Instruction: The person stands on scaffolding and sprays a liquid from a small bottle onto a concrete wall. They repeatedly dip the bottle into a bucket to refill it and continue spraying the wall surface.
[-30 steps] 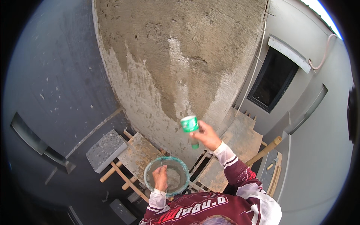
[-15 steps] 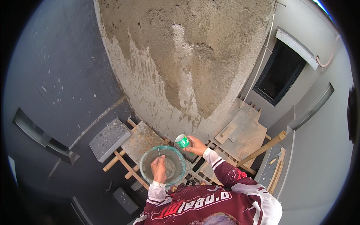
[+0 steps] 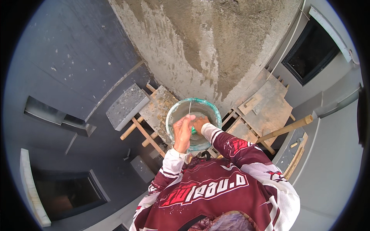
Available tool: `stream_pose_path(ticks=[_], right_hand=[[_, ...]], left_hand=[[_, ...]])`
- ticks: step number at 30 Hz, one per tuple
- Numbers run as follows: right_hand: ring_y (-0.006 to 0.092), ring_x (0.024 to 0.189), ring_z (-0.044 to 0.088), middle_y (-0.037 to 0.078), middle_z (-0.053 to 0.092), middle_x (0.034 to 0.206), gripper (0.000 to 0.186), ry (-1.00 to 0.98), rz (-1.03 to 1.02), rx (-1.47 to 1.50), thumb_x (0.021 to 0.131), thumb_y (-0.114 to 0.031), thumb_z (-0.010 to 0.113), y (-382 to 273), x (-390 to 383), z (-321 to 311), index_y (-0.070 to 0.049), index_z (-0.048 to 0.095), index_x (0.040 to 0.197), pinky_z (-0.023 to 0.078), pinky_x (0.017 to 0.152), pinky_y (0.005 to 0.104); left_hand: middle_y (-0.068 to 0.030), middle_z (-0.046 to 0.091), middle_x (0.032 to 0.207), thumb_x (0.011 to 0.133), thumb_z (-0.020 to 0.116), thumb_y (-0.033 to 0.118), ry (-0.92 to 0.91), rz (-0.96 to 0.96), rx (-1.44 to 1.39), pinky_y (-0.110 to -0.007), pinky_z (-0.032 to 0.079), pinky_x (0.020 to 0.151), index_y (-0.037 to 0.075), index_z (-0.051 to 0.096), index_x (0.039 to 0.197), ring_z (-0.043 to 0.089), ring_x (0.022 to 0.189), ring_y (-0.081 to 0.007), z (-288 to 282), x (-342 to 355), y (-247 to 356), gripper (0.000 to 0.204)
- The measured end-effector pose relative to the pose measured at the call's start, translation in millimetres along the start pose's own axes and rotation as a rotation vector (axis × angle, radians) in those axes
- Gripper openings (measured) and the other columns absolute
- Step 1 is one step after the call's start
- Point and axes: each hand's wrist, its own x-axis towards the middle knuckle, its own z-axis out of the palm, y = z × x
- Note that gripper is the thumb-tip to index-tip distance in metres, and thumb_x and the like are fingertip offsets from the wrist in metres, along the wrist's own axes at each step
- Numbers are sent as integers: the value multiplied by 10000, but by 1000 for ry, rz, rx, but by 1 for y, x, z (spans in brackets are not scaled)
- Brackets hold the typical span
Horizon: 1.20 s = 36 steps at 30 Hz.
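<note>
My left hand [image 3: 182,133] is closed on the thin wire handle [image 3: 190,107] of a round bucket [image 3: 211,107] with a turquoise rim and a grey, coated inside. My right hand [image 3: 200,123] is down inside the bucket, gripping a small green can [image 3: 194,131], mostly hidden behind my hands. Both hands are close together at the bucket's middle. The plastered wall [image 3: 216,38] rises behind it, with darker wet-looking patches over a paler coat.
Boards [image 3: 266,104] on bamboo poles [image 3: 293,125] form a scaffold around the bucket, with a grey slab [image 3: 127,106] at the left. A wooden float [image 3: 250,103] lies on the right board. Grey side walls have windows [image 3: 308,52]; a small tool [image 3: 294,144] sits at lower right.
My right hand has moved down from in front of the wall into the bucket with the green can. The view has shifted, so the wall appears higher in the picture.
</note>
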Motion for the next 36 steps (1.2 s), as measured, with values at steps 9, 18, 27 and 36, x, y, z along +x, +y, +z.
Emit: stream_pose_path(ticks=[9, 18, 27, 36], right_hand=[[324, 1212, 505, 128, 534, 1296, 597, -67, -75, 181, 758, -211, 693, 13, 29, 76, -202, 488, 1318, 391, 1008, 484], [335, 1090, 588, 205, 608, 1161, 716, 28, -135, 794, 659, -266, 787, 10, -31, 1, -34, 498, 1271, 447, 931, 383], [99, 792, 579, 50, 643, 948, 502, 858, -342, 1428, 814, -290, 700, 46, -78, -301, -21, 550, 1210, 457, 652, 250], [161, 790, 593, 80, 633, 919, 573, 310, -99, 974, 734, -363, 745, 56, -32, -146, -56, 581, 1190, 494, 708, 323]], left_hand=[[60, 419, 623, 968, 505, 298, -47, -24, 41, -206, 205, 427, -49, 609, 1064, 293, 476, -19, 23, -3, 0, 375], [49, 451, 680, 937, 562, 289, 155, -123, -24, -192, 250, 442, 11, 615, 1016, 345, 517, -23, -31, -2, -36, 293], [51, 456, 690, 912, 581, 297, 269, -130, -41, -192, 255, 442, 48, 617, 965, 349, 522, -33, -47, -9, -48, 257], [63, 452, 657, 886, 608, 244, 298, -32, -64, -193, 234, 434, 68, 630, 899, 346, 510, -23, -45, -3, -46, 177]])
